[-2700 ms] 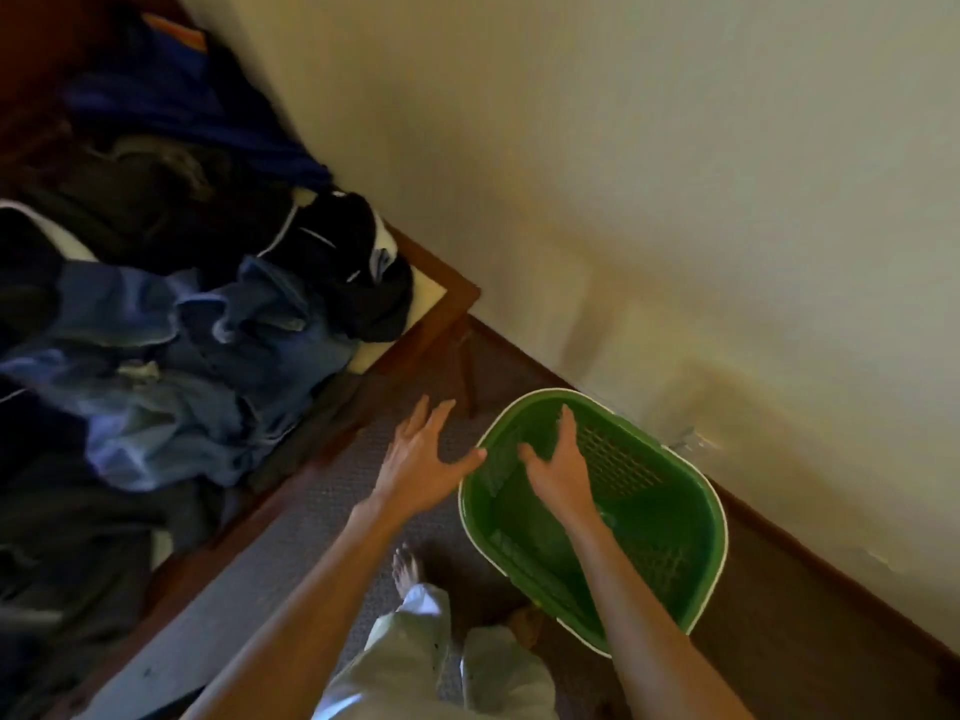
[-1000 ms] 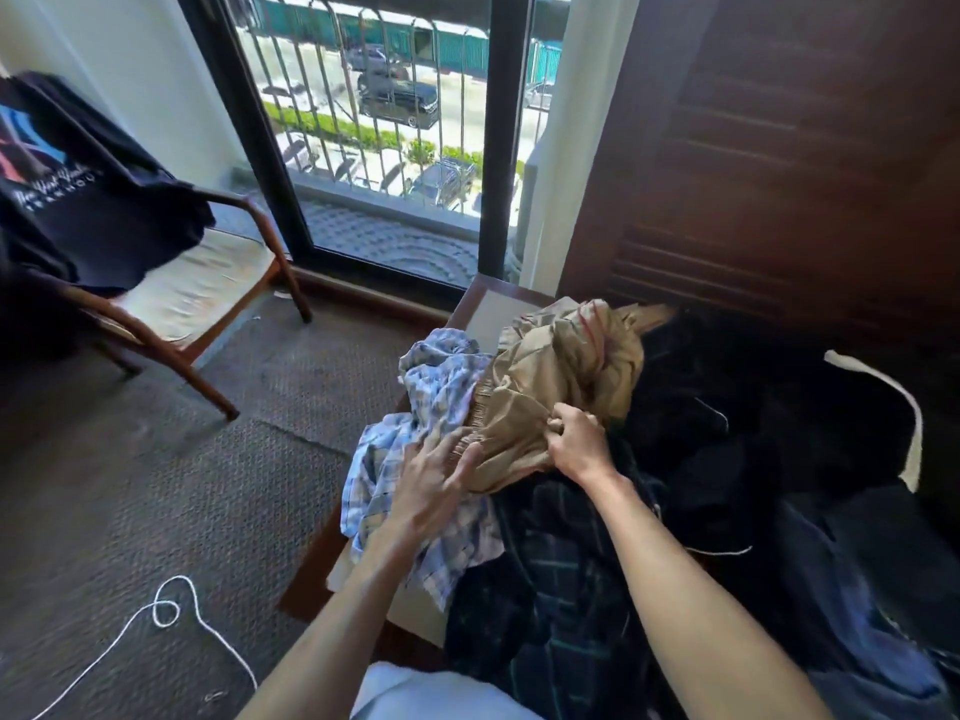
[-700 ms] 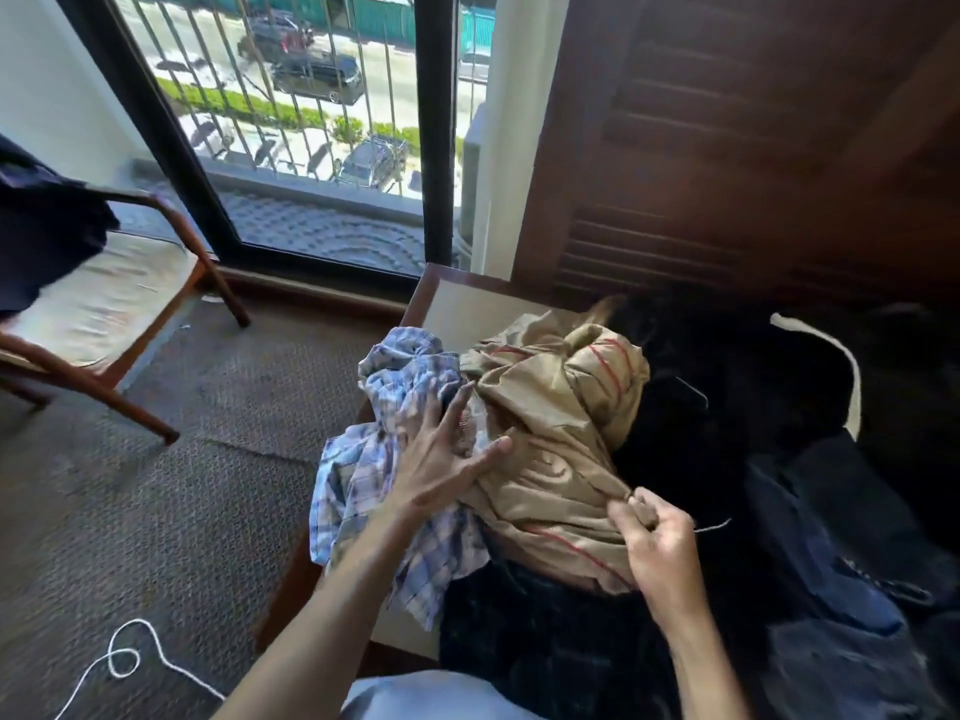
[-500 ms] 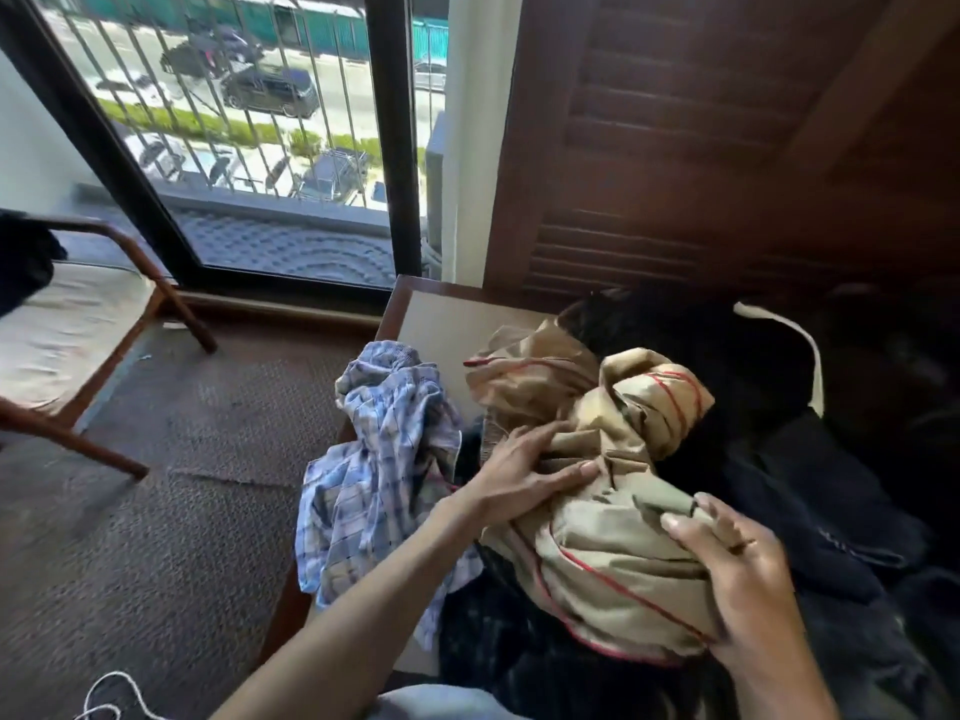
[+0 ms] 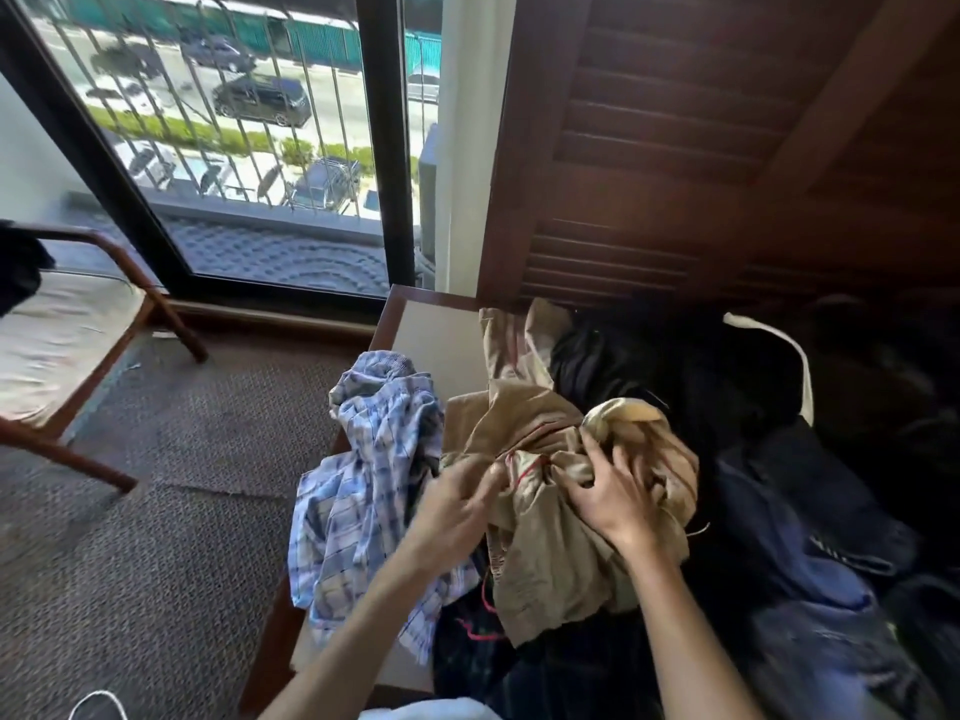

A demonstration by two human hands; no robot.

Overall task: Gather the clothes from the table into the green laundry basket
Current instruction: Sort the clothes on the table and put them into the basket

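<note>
Both hands now bunching the tan garment (image 5: 550, 517) at the table (image 5: 436, 330) near edge: left hand (image 5: 457, 506) pinching fabric, right hand (image 5: 613, 498) clenched in, up from spread a moment ago; green laundry basket out of view, lift looks next.

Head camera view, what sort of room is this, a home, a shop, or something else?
Probably a bedroom or hotel room, upstairs. A glass balcony door looks down on parked cars, a wooden armchair stands on carpet, and both hands bunch a tan garment from a table piled with clothes.
</note>
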